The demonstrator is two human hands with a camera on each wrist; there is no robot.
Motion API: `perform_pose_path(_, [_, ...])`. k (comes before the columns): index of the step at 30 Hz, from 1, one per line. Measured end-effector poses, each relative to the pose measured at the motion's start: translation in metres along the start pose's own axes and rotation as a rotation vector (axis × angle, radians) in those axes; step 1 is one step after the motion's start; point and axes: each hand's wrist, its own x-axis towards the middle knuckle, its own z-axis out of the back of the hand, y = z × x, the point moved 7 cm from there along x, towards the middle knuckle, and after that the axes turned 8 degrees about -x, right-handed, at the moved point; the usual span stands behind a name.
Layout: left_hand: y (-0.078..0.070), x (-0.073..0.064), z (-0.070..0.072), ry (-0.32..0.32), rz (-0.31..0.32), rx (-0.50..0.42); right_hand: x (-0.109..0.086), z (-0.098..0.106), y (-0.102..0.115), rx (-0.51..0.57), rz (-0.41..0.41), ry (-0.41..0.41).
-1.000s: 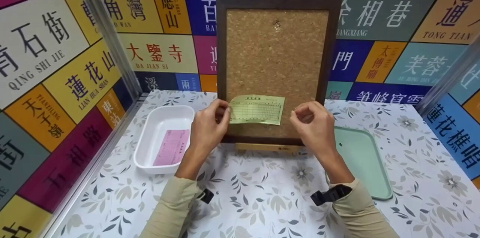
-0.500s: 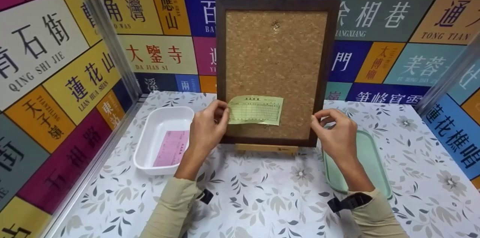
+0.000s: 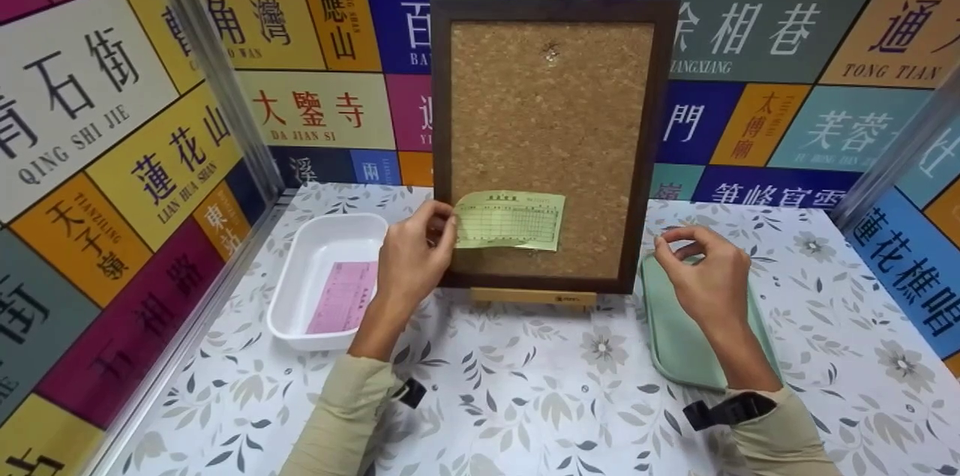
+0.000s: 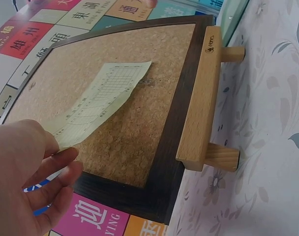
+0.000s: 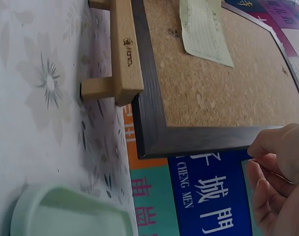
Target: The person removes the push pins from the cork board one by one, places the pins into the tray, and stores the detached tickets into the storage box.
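My left hand (image 3: 412, 251) pinches the left edge of a pale green printed slip (image 3: 510, 223) between thumb and fingers. The slip lies across the lower part of a cork board (image 3: 547, 124) with a dark frame, its held end curling away from the cork, as the left wrist view shows. My right hand (image 3: 705, 277) hovers right of the frame, over the far end of a light green tray (image 3: 686, 333). Its thumb and index fingertips (image 5: 255, 169) meet; I cannot tell whether something tiny is between them.
A white tub (image 3: 289, 318) with a pink printed slip (image 3: 345, 296) inside stands on the left. The cork board stands on a wooden easel (image 3: 532, 297). A flower-patterned cloth (image 3: 517, 386) covers the table, with sign-printed walls behind and at the left.
My right hand has moved right, from beside the slip's right edge to above the green tray, its fingertips still together. The left hand and the slip have stayed in place.
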Motion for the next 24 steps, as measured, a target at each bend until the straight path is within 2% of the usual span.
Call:
perform_pose_path(10, [0.003,0.001,-0.001,0.003,0.011,0.004,0.000,0.010,-0.024,-0.042,-0.066,0.026])
perform_pose_path(18, [0.004,0.001,-0.001,-0.002,0.002,0.008,0.001,0.013,-0.038,-0.037,-0.042,0.045])
perform_pose_path(24, [0.008,0.002,0.003,-0.010,0.007,0.002,0.003,0.014,-0.042,-0.018,-0.060,0.046])
